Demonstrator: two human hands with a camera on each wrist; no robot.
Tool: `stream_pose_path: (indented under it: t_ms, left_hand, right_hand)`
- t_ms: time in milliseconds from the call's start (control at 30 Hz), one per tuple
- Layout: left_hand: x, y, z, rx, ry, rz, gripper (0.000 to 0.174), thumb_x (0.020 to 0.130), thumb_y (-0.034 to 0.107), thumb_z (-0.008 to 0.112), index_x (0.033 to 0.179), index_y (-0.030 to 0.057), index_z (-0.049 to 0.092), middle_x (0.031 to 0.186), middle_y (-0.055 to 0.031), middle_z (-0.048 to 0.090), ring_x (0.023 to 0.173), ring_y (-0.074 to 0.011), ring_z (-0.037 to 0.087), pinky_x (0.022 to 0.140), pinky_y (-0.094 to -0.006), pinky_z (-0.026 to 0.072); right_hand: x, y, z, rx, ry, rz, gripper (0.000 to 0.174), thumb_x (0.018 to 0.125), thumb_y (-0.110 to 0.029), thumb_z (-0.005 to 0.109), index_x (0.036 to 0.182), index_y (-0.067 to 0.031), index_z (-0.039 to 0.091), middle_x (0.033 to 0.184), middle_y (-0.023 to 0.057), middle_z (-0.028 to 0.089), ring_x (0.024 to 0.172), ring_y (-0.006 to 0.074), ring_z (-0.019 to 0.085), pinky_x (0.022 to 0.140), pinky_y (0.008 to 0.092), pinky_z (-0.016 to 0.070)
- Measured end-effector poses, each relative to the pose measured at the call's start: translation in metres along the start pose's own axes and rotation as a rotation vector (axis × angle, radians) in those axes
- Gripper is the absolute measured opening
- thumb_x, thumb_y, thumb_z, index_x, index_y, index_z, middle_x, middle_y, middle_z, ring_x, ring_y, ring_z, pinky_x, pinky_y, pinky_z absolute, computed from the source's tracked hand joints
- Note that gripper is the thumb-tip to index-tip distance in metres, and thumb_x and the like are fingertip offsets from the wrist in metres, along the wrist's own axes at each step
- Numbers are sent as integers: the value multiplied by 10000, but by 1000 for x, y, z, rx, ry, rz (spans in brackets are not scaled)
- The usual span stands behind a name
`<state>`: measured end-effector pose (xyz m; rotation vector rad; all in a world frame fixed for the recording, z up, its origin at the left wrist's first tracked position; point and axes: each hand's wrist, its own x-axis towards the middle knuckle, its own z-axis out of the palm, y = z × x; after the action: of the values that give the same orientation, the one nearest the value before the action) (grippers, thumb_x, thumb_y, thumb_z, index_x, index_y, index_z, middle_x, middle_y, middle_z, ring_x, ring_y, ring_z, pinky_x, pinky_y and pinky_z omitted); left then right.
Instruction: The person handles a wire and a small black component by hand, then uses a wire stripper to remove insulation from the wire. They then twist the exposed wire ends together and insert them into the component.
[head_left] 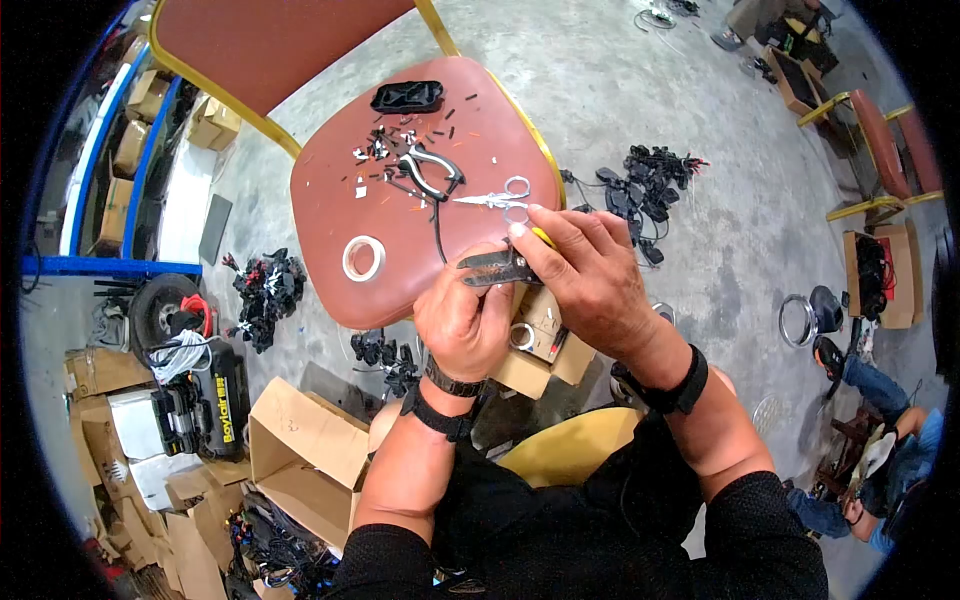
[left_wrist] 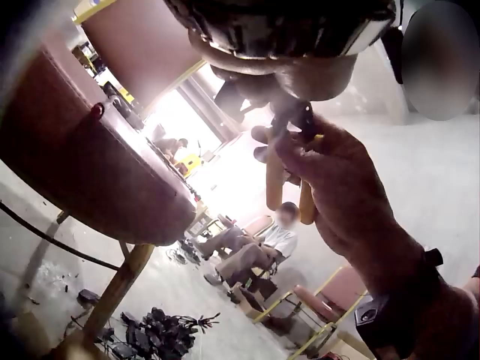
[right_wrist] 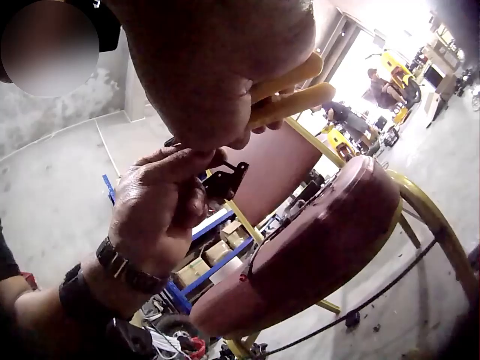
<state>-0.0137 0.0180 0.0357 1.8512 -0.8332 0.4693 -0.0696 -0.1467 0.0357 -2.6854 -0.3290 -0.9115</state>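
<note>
A wire stripper with a flat dark metal head [head_left: 492, 268] and yellow handles [right_wrist: 289, 96] is held between both hands, just off the chair seat's near edge. My right hand [head_left: 590, 265] grips the handles, which stick out below its fingers in the left wrist view. My left hand [head_left: 462, 318] is curled at the tool's head, thumb and fingers on either side of it; I cannot tell if a wire is pinched there too. Beyond the hands, silver scissors [head_left: 492, 200], black-and-white handled pliers [head_left: 432, 172] and a tape roll [head_left: 364, 259] lie on the red seat [head_left: 400, 285].
A black plastic tray [head_left: 407, 97] and scattered cable scraps lie farther back on the seat. A black cord [head_left: 438, 232] reaches its near edge. Cable bundles [head_left: 650, 185] sit on the floor to the right, open cardboard boxes [head_left: 305, 430] at lower left. Another person sits far right.
</note>
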Motion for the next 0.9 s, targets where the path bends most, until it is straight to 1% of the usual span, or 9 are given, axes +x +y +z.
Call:
stream_pose_path:
  t_ms: [233, 300, 433, 600, 633, 733, 833, 900]
  left_hand:
    - [-1, -7, -1, -12, 11, 70, 149, 746, -71, 729, 866, -5, 669, 931, -149, 719, 760, -266, 710, 653, -322, 546]
    - [0, -6, -2, -1, 2, 59, 148, 740, -71, 729, 858, -4, 670, 924, -151, 716, 739, -267, 703, 639, -324, 542]
    - [-1, -5, -4, 59, -31, 26, 146, 725, -67, 734, 839, -4, 667, 900, -145, 708, 708, -278, 684, 623, -340, 530]
    - [3, -4, -6, 158, -80, 38, 156, 714, -51, 737, 849, -8, 671, 918, -125, 703, 815, -303, 657, 721, -372, 517]
    - [4, -2, -7, 188, -93, 36, 161, 714, -47, 737, 856, -9, 672, 925, -123, 702, 842, -309, 651, 745, -379, 514]
    - [9, -7, 0, 155, -55, 64, 164, 724, -31, 734, 876, -2, 680, 940, -123, 699, 871, -321, 635, 774, -388, 507]
    - [4, -16, 6, 59, -86, 19, 152, 745, -9, 729, 888, -9, 676, 917, -126, 695, 842, -335, 629, 765, -395, 507]
    - [-4, -23, 7, -9, -126, -71, 134, 777, 0, 724, 901, -18, 677, 905, -124, 696, 817, -301, 637, 749, -370, 510]
  right_hand:
    - [2, -1, 2, 36, -15, 9, 444, 831, -136, 576, 1273, -94, 592, 1170, 100, 617, 1042, 257, 606, 913, 392, 431]
    - [2, -2, 1, 79, -11, 24, 438, 830, -128, 578, 1266, -90, 594, 1143, 92, 620, 1031, 262, 613, 905, 392, 439]
    - [-1, -2, 6, 149, -52, 78, 412, 819, -104, 591, 1229, -65, 589, 1071, 93, 636, 980, 271, 623, 847, 395, 467]
    - [-6, -3, 10, 269, -98, 139, 428, 779, -57, 645, 1201, -46, 575, 1012, 113, 644, 915, 291, 613, 786, 408, 479]
    - [-7, -3, 10, 271, -102, 137, 433, 778, -53, 650, 1204, -46, 573, 1011, 113, 643, 911, 295, 611, 785, 410, 479]
    - [-8, -2, 10, 298, -124, 141, 439, 782, -46, 655, 1212, -42, 567, 1011, 117, 639, 909, 309, 605, 788, 417, 480]
    - [-7, -1, 9, 400, -135, 174, 419, 805, -48, 639, 1217, -36, 564, 1020, 132, 637, 928, 334, 602, 808, 428, 481]
    - [-10, -1, 11, 512, -113, 217, 401, 826, -48, 625, 1222, -40, 563, 1031, 146, 637, 950, 354, 600, 828, 435, 480]
